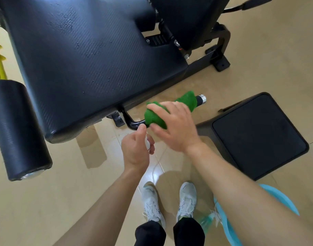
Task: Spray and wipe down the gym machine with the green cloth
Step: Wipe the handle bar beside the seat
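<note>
The gym machine's black padded seat (91, 64) fills the upper left and carries spray droplets. A black handle bar (134, 123) with a chrome end cap (202, 98) juts out below the seat's right edge. The green cloth (155, 116) is wrapped around that bar. My right hand (175, 126) grips the cloth around the bar. My left hand (136, 150) is just below the bar's inner end, curled around a small white object, mostly hidden, which looks like the spray bottle's head; its thumb is raised near the bar.
A black roller pad (19, 128) hangs at the left. A black foot platform (258, 135) lies on the floor at the right. A light blue basin (276, 197) sits at the lower right by my white shoes (170, 203). The tile floor is beige with wet patches.
</note>
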Motion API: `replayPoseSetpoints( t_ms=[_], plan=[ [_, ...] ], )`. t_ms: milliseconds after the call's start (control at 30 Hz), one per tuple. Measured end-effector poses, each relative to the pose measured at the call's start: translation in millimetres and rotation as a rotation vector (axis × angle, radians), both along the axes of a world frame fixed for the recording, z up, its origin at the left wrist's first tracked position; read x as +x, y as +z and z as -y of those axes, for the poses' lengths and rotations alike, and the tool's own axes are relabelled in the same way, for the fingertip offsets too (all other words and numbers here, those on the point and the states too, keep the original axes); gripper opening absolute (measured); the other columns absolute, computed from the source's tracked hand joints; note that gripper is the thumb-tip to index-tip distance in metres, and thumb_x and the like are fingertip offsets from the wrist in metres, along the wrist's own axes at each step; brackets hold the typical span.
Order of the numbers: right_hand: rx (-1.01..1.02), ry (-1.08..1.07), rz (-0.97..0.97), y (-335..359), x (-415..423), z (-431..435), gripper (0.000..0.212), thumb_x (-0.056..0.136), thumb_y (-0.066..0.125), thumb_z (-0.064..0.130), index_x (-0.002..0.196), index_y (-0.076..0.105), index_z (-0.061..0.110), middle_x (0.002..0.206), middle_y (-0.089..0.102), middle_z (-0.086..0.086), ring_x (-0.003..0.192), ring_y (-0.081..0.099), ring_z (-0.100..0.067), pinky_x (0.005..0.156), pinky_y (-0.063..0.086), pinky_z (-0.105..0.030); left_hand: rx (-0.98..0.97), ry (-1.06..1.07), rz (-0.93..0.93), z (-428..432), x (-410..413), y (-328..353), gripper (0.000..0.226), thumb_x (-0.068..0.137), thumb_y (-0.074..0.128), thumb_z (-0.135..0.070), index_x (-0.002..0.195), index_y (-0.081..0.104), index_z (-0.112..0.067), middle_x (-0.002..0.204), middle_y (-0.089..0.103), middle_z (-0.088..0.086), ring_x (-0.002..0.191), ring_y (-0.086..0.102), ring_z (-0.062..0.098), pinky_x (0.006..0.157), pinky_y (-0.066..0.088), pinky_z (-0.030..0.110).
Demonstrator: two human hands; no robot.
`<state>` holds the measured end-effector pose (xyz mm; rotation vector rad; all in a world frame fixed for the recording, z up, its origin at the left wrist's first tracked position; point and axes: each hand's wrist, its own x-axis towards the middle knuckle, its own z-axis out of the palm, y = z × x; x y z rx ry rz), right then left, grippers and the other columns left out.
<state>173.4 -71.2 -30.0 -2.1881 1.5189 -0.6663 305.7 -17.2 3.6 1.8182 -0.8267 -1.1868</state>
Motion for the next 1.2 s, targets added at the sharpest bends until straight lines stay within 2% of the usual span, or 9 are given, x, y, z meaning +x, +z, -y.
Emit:
replayPoseSetpoints(
  t_ms=[200, 400, 500, 600, 667, 767, 867, 1067, 1200],
  plan=[
    [0.078, -0.275, -0.031, -8.0, -38.2, 44.3, 0.031, 0.104, 0.036, 0.043, 0.086, 0.056, 0.029, 0.077, 0.055, 0.009, 0.075, 0.050, -0.017, 0.087, 0.042, -0.042, 0.021, -0.047, 0.031, 1.5, -3.4, 3.3, 0.062, 0.088, 0.043, -0.046, 0.054, 0.061, 0.003, 0.048, 0.056, 0.016, 0.041, 0.050, 0.014, 0.049, 0.042, 0.018],
    [0.003, 0.023, 0.131, -0.8, 17.6, -2.8, 0.041, 0.100, 0.042, 0.044, 0.120, 0.068, 0.020, 0.106, 0.066, 0.002, 0.103, 0.054, -0.019, 0.107, 0.034, -0.045, -0.044, -0.059, -0.041, -3.1, -3.9, 4.9, 0.068, 0.079, 0.047, -0.060, 0.052, 0.059, 0.001, 0.044, 0.055, 0.014, 0.045, 0.051, 0.018, 0.050, 0.042, 0.024],
    [-0.006, 0.110, 0.061, -6.5, -7.3, 21.7, 0.043, 0.103, 0.038, 0.051, 0.116, 0.067, 0.022, 0.094, 0.066, 0.006, 0.089, 0.058, -0.020, 0.089, 0.040, -0.040, -0.034, -0.069, -0.050, -5.3, -1.0, 2.6, 0.068, 0.077, 0.046, -0.062, 0.054, 0.060, 0.000, 0.045, 0.054, 0.020, 0.044, 0.049, 0.019, 0.049, 0.041, 0.020],
    [0.057, -0.093, 0.071, -9.7, -40.5, 35.7, 0.032, 0.106, 0.039, 0.047, 0.103, 0.063, 0.026, 0.086, 0.060, 0.012, 0.081, 0.055, -0.013, 0.087, 0.044, -0.040, -0.015, -0.105, -0.041, -2.6, -8.9, -0.2, 0.068, 0.080, 0.047, -0.061, 0.055, 0.061, 0.001, 0.046, 0.055, 0.020, 0.044, 0.050, 0.018, 0.051, 0.043, 0.019],
    [0.197, -0.402, 0.286, -5.5, -53.6, 32.6, 0.030, 0.107, 0.041, 0.044, 0.106, 0.062, 0.023, 0.092, 0.061, 0.012, 0.086, 0.057, -0.007, 0.090, 0.050, -0.037, -0.023, -0.144, -0.034, 1.2, -19.7, -2.5, 0.065, 0.084, 0.048, -0.057, 0.054, 0.062, -0.001, 0.044, 0.055, 0.014, 0.045, 0.051, 0.017, 0.052, 0.044, 0.022],
    [0.502, -0.996, 0.937, 7.7, -69.6, 32.5, 0.039, 0.106, 0.038, 0.053, 0.110, 0.060, 0.020, 0.104, 0.068, 0.005, 0.096, 0.067, -0.011, 0.098, 0.054, -0.043, -0.050, -0.208, -0.038, 4.3, -39.8, -7.5, 0.066, 0.083, 0.047, -0.059, 0.054, 0.062, -0.002, 0.044, 0.055, 0.011, 0.046, 0.051, 0.018, 0.056, 0.047, 0.032],
    [0.558, -1.216, 1.371, 17.5, -84.4, 25.3, 0.039, 0.105, 0.040, 0.053, 0.112, 0.063, 0.023, 0.114, 0.072, -0.005, 0.101, 0.073, -0.025, 0.093, 0.058, -0.052, -0.035, -0.267, -0.011, 7.4, -61.9, -12.8, 0.073, 0.083, 0.044, -0.061, 0.057, 0.061, 0.005, 0.047, 0.057, 0.017, 0.044, 0.047, 0.012, 0.060, 0.049, 0.035],
    [0.743, -1.372, 1.538, 24.1, -80.2, 9.5, 0.033, 0.105, 0.042, 0.052, 0.112, 0.056, 0.024, 0.113, 0.065, -0.008, 0.101, 0.069, -0.032, 0.087, 0.058, -0.055, 0.034, -0.296, -0.004, 13.3, -76.9, -20.5, 0.067, 0.081, 0.042, -0.055, 0.055, 0.056, 0.005, 0.046, 0.055, 0.016, 0.045, 0.047, 0.017, 0.066, 0.055, 0.045],
    [0.847, -1.337, 1.722, 17.5, -42.6, 17.4, 0.047, 0.103, 0.045, 0.056, 0.126, 0.055, 0.016, 0.122, 0.063, -0.015, 0.108, 0.065, -0.039, 0.096, 0.051, -0.062, 0.008, -0.282, 0.022, 7.4, -53.5, -17.0, 0.075, 0.084, 0.044, -0.061, 0.059, 0.060, 0.008, 0.048, 0.055, 0.022, 0.040, 0.044, 0.012, 0.053, 0.044, 0.029]
  ],
)
